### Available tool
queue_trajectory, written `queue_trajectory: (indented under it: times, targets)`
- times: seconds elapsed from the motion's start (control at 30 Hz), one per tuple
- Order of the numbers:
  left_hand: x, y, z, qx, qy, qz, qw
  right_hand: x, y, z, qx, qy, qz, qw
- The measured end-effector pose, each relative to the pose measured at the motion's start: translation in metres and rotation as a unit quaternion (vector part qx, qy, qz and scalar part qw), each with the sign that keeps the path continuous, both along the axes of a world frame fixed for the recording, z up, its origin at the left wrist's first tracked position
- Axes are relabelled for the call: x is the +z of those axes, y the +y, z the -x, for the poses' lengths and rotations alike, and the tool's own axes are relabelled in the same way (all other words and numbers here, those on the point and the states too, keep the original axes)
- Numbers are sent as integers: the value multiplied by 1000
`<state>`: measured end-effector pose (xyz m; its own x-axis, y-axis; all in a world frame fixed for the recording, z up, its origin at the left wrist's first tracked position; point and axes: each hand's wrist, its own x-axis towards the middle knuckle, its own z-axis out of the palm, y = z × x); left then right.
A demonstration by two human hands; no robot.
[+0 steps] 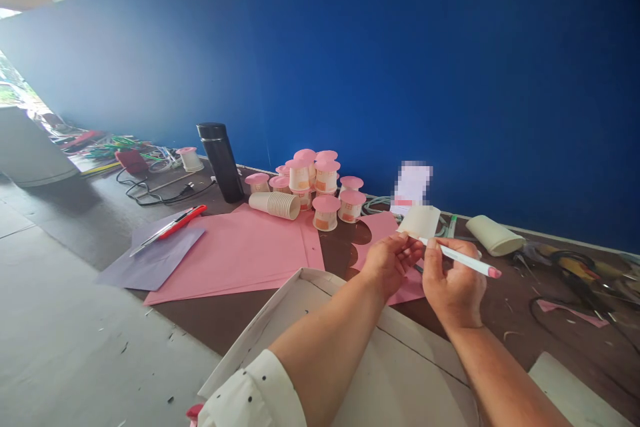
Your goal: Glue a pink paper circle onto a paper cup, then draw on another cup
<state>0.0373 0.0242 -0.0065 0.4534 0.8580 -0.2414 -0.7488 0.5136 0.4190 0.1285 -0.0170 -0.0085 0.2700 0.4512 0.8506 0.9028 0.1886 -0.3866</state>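
Grip: while the left hand pinches a paper cup, the right hand clasps a marker.
Cup: raised above the surface, near the marker's front end; contact unclear.
Pink-topped cups: clustered beside the blue wall.

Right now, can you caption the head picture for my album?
Left hand holding a paper cup, right hand holding a marker.
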Motion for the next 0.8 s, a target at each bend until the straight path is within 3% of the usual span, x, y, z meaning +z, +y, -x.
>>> queue_trajectory:
  times: [0.53, 0.8]
  targets:
    - [1, 0, 0, -4, 13, 1, 1000, -3, 2, -4, 1, -1, -22, 1000]
    - [2, -1, 1, -3, 11, 11, 1000, -5, 2, -5, -33, 16, 11, 999]
